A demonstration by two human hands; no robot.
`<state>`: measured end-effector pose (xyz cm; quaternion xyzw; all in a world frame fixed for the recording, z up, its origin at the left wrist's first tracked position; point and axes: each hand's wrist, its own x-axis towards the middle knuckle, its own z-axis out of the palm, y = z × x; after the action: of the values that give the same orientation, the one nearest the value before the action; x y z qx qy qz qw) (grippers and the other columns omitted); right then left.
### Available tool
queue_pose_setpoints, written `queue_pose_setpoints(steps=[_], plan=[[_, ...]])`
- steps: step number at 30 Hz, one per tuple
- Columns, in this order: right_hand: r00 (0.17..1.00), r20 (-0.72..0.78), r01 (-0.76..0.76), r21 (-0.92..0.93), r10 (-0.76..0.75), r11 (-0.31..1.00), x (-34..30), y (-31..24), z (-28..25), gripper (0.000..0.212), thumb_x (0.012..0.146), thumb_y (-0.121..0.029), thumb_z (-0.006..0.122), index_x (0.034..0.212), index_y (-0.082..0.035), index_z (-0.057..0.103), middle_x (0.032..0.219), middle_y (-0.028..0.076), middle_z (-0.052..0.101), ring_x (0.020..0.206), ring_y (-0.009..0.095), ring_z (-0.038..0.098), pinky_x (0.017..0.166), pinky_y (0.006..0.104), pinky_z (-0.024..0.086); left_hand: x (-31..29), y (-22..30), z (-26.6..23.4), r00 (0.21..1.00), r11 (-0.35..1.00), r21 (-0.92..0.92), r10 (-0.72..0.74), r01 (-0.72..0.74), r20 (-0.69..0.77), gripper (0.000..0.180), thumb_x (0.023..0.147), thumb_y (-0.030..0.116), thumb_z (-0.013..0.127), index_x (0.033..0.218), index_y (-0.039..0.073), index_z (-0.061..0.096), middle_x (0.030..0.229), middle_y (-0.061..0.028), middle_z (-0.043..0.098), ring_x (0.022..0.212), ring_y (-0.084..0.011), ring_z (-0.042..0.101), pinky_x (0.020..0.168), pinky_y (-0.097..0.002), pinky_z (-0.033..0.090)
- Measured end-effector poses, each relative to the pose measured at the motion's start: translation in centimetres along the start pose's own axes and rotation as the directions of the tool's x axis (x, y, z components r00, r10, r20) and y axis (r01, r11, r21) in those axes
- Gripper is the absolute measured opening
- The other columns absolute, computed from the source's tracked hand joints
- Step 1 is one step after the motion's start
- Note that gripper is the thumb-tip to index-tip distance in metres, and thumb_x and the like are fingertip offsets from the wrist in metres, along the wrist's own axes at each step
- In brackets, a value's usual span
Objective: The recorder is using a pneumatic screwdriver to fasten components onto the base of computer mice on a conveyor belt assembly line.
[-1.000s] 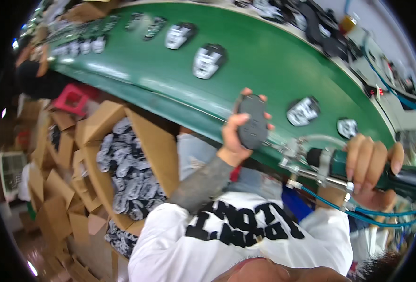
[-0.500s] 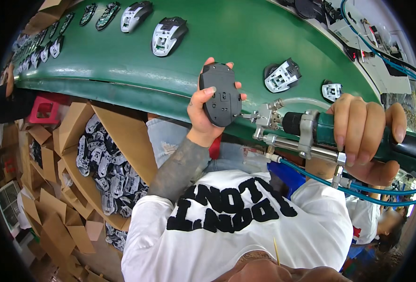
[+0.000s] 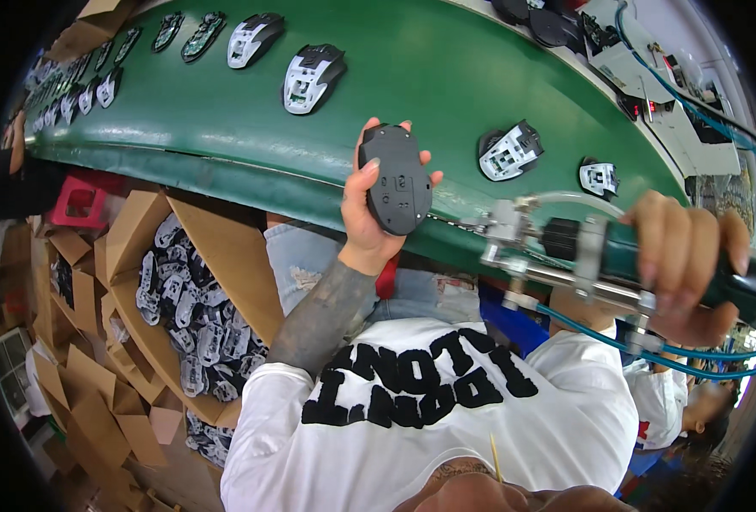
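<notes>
My left hand (image 3: 362,226) is wrapped around a black computer mouse (image 3: 395,181), its underside facing up, thumb on the left edge and fingertips showing along the right. My right hand (image 3: 685,256), slightly blurred, grips a dark green power screwdriver (image 3: 589,247) with metal fittings and blue air hoses. Its thin bit points left and ends beside the lower right edge of the mouse; whether it touches cannot be made out. Beyond my hands, partly assembled mice lie on the green belt, one (image 3: 511,152) to the right and another (image 3: 311,79) farther left.
The green conveyor belt (image 3: 412,51) runs across the far side. At left, a cardboard box (image 3: 233,311) holds many grey and black mouse shells. A pink stool (image 3: 79,200) and more cartons stand farther left. Equipment (image 3: 642,77) lines the far right edge. Another person sits at lower right.
My right hand has drawn the screwdriver to the right, so its body is farther from the mouse. The mouse in my left hand sits slightly lower in the picture.
</notes>
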<state>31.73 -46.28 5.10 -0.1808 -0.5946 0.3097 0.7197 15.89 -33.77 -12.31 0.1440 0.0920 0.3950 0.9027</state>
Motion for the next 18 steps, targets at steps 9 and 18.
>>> queue_pose_setpoints(steps=[9,18], plan=[[0.987,-0.151,0.056,0.054,-0.047,0.997,0.2,-0.7,0.5,0.032,0.078,-0.023,0.066,0.099,-0.01,0.046,0.065,-0.004,0.054,0.054,0.006,0.054,0.059,0.0216,0.042,0.2,0.1,-0.5,1.0,0.999,0.033,-0.024,0.023,0.012,0.057,0.081,0.026,0.051,0.134,0.018,0.032,0.13,-0.012,0.039,0.103,-0.0269,0.052,0.085,-0.0475,0.048],[0.993,-0.105,0.051,0.049,-0.046,0.997,0.2,-1.1,0.1,0.034,0.081,-0.025,0.065,0.105,-0.01,0.047,0.066,-0.003,0.054,0.056,0.007,0.055,0.058,0.0227,0.043,0.1,0.1,-0.4,1.0,0.998,0.054,-0.017,0.016,0.014,0.058,0.082,0.026,0.051,0.135,0.017,0.03,0.13,-0.0129,0.039,0.104,-0.0269,0.052,0.086,-0.0461,0.048]])
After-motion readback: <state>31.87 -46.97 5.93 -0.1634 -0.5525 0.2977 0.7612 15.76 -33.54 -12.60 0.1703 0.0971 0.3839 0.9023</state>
